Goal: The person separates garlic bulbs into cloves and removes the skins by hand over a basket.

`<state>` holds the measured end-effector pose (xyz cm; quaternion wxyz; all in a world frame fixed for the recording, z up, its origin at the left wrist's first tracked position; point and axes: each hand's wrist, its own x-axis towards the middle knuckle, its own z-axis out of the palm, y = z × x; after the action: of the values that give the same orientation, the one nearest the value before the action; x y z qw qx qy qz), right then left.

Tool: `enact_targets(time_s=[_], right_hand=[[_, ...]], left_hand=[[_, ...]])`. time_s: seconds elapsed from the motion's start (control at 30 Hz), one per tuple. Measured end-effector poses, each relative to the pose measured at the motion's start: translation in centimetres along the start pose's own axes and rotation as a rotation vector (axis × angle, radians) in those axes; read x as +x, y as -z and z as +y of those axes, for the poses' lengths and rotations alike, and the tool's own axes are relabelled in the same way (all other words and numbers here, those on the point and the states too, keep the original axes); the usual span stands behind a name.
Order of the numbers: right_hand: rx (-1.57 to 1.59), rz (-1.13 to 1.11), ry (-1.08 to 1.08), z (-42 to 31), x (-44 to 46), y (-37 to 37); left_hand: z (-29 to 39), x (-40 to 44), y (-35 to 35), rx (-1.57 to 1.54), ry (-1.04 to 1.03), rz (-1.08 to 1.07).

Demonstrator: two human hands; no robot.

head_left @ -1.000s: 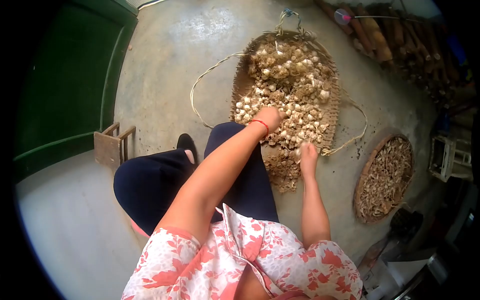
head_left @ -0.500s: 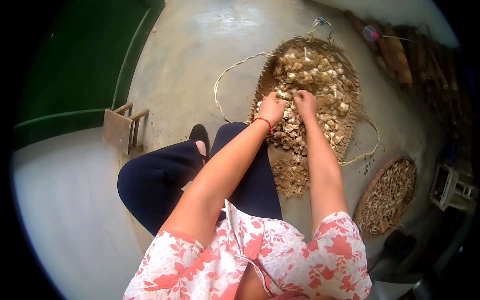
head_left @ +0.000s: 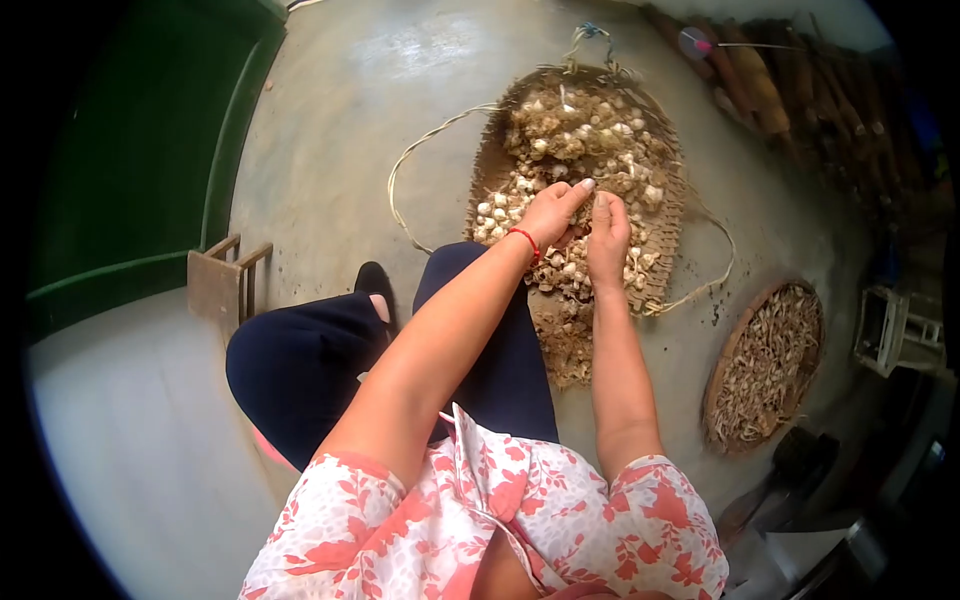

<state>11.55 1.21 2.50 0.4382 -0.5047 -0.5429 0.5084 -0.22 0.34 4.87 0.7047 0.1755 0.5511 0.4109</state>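
Observation:
A long woven basket lies on the floor in front of me, filled with garlic bulbs and brown dry husks and roots. My left hand, with a red string on its wrist, is over the middle of the basket, thumb and fingers pinched together. Close beside it, nearly fingertip to fingertip, my right hand has its fingers curled closed. Whatever sits between the fingers is hidden or too small to name. A heap of brown husks fills the basket's near end, by my knee.
Rope handles loop out from the basket's sides. At right is a round tray of dry, pale strips. A small wooden stool stands at left, another stool at far right. Stacked wood lies at upper right.
My hands have lifted from among the garlic bulbs and come closer together, fingertips nearly meeting. The view has shifted a little, so the basket appears further left.

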Motion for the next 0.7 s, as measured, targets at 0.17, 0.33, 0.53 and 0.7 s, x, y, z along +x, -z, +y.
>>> enact_targets(time_s=[0.17,0.33,0.53,0.7], right_hand=[[-0.223,0.047,0.075,-0.6,0.2,0.7],[-0.156,0.102,0.070,-0.9,0.5,1.2],[0.409,0.070,-0.248,-0.3,0.4,-0.1],[0.685,0.053,-0.553,-0.9,0.4,0.6]], left_hand=[[-0.4,0.3,-1.4,0.013,-0.103,-0.010],[-2.2,0.8,-2.3,0.462,-0.540,0.131],[-1.6,-0.5,-2.4,0.759,-0.580,0.277],[-1.2,-1.1,-2.4,0.900,-0.645,0.308]])
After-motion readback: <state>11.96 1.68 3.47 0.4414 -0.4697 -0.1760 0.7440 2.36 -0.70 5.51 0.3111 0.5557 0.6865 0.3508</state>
